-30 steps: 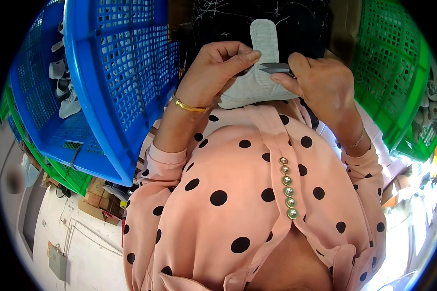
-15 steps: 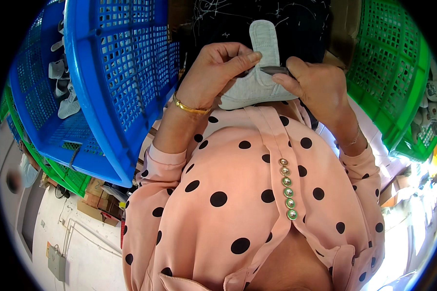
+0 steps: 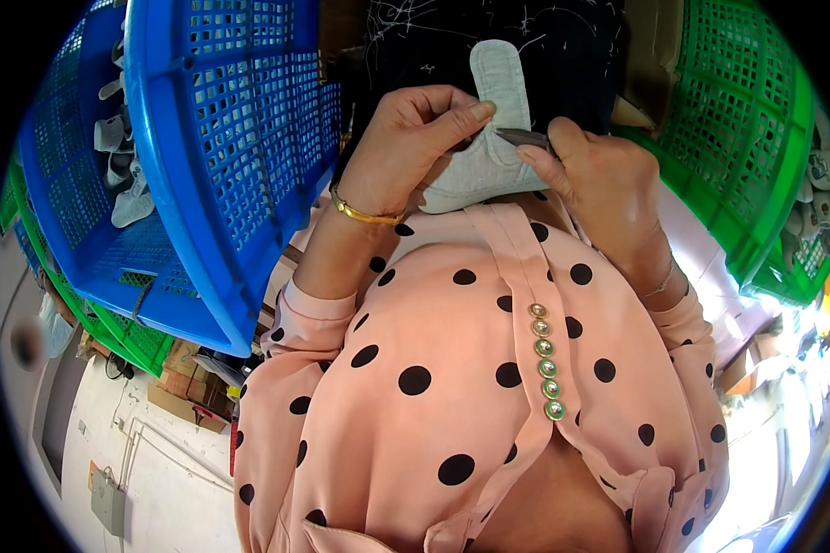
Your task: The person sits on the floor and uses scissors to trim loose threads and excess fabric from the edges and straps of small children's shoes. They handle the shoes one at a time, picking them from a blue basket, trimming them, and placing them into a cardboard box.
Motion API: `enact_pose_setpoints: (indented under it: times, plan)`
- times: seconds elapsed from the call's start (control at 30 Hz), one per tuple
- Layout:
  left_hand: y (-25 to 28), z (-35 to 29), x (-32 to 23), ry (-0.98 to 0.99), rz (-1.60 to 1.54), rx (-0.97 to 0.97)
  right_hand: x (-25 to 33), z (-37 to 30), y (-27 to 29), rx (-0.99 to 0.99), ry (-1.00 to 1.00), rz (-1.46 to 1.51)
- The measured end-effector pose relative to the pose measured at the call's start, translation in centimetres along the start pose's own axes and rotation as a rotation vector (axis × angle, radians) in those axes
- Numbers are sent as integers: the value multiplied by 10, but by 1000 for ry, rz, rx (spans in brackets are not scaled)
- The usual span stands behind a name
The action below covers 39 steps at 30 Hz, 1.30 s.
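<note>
A pale grey stitched fabric shoe upper (image 3: pixel 489 175) rests over my lap, its rounded tongue sticking up away from me. At the left edge of that tongue, my left hand (image 3: pixel 413 138) pinches the fabric between thumb and forefinger. My right hand (image 3: pixel 609 175) is closed around a small dark metal cutting tool, apparently thread snips (image 3: pixel 523 137). Their tip lies against the fabric where the tongue meets the body of the upper. The handle is hidden inside my fingers, and whether a thread lies at the tip is too small to tell.
A blue plastic basket (image 3: pixel 189 175) stands close on my left, with several grey shoe pieces (image 3: pixel 131 198) beyond its near wall. On my right is a green basket (image 3: pixel 742 138), with more pieces (image 3: pixel 825 189) beside it. Loose white threads cover the dark cloth (image 3: pixel 498 23) ahead.
My right hand has shifted slightly right and toward me, and the blades now angle more at the tongue's base. The upper has tilted a little; my left hand keeps its pinch.
</note>
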<state>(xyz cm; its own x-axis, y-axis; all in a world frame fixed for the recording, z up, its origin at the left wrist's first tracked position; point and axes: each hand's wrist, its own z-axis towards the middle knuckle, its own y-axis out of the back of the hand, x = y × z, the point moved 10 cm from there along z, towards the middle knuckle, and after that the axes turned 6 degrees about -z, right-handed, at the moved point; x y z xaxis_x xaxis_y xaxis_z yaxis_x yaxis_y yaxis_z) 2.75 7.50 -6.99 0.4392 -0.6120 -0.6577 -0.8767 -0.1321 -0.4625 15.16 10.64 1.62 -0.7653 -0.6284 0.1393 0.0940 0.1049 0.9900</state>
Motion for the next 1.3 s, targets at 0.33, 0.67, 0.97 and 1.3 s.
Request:
enact_pose_setpoints:
  times: [0.33, 0.67, 0.97, 1.3]
  plan:
    - [-2, -1, -1, -9, -56, 18, 2, 0, -3, -6, 2, 29]
    - [0, 0, 5, 16, -95, -20, 4, 3, -2, -4, 8, 26]
    - [-11, -1, 1, 1, 59, 34, -43, 5, -41, 273, -305, 1060]
    - [-48, -40, -74, -901, 996, -46, -24, 10, -68, 425, -521, 1407]
